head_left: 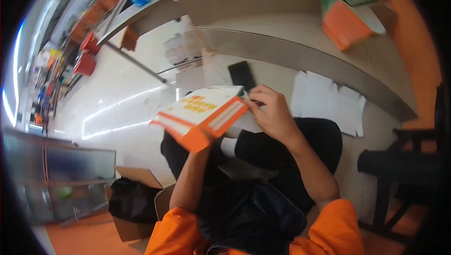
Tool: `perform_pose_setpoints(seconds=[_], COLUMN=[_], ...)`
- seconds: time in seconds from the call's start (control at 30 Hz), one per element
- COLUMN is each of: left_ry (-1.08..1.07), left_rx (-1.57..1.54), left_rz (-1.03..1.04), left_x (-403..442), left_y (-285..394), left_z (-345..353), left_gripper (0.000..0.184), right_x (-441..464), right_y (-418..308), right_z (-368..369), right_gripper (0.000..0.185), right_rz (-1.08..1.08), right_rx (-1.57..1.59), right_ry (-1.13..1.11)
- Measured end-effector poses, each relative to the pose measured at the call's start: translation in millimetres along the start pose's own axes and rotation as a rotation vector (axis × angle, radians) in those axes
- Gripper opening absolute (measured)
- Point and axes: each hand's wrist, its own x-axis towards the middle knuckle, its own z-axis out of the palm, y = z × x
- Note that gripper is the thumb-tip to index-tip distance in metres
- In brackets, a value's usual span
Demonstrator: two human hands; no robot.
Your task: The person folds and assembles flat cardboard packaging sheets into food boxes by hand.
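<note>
A white and orange cardboard box [199, 109] with yellow lettering is tilted above my crossed legs. At its far right corner my right hand [273, 112] is closed, with bent fingers pinching the edge by a dark green flap. My left hand is hidden by the box's near orange side; only the forearm [190, 177] shows up to about the wrist, so its fingers cannot be seen. A black phone-like slab [241, 75] lies on the floor just beyond my right hand.
White flattened sheets [326, 100] lie to the right, under a long grey shelf edge [300, 48]. Orange and green cartons [347, 22] stand on that shelf. An open brown carton [127, 227] with a black bag [134, 198] is at lower left. A black chair [390, 166] stands right.
</note>
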Motion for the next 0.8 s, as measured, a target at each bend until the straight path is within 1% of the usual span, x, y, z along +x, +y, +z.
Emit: perform_pose_setpoints(seconds=[0.03, 0.1, 0.13, 0.17, 0.23, 0.3, 0.4, 0.5, 0.53, 0.63, 0.7, 0.73, 0.77, 0.8], left_ry=[-0.009, -0.020, -0.029, -0.042, -0.054, -0.049, -0.051, -0.071, -0.087, -0.153, -0.215, -0.248, -0.284, -0.318], left_rx=[0.028, 0.068, 0.074, 0.072, 0.057, 0.034, 0.018, 0.035, 0.045, 0.128, 0.215, 0.247, 0.237, 0.193], left_rz=[0.016, 0.053, 0.063, 0.070, 0.071, 0.060, 0.040, 0.052, 0.061, 0.133, 0.216, 0.258, 0.261, 0.198], left_x=[2, 7, 7, 9, 4, -10, -24, -25, -22, -11, -7, -4, -3, -4], left_y=[-3, -9, -11, -14, -17, -20, -24, -25, -25, -27, -24, -19, -6, 15], left_z=[2, 7, 8, 9, 6, -1, -7, -4, -2, 6, 8, 7, 9, 15], left_gripper=[0.042, 0.042, 0.043, 0.043, 0.043, 0.044, 0.044, 0.045, 0.045, 0.045, 0.046, 0.046, 0.046, 0.050], right_x=[5, 6, 4, 4, 5, 6, 7, 9, 8, 11, 13, 14, 13, 12], right_y=[2, -1, -2, -4, -5, -15, -14, -4, 12, 8, 29, 34, 33, 28], right_z=[2, -2, 7, 8, 6, 4, 2, -4, -3, 7, 8, 9, 12, 12], right_gripper=[0.008, 0.011, 0.014, 0.015, 0.012, 0.010, 0.007, 0.005, 0.010, 0.017, 0.021, 0.021, 0.022, 0.024], right_rz=[-0.015, 0.041, 0.211, 0.241, 0.210, 0.177, 0.163, 0.252, 0.221, 0.049, 0.130, 0.125, 0.122, 0.178], right_rx=[0.056, -0.027, 0.025, 0.091, 0.011, -0.027, 0.068, 0.202, 0.227, -0.005, 0.061, 0.059, 0.062, 0.063], right_ry=[-0.035, -0.107, 0.003, 0.042, 0.048, -0.020, -0.116, -0.213, -0.200, 0.003, 0.018, 0.028, 0.043, 0.086])
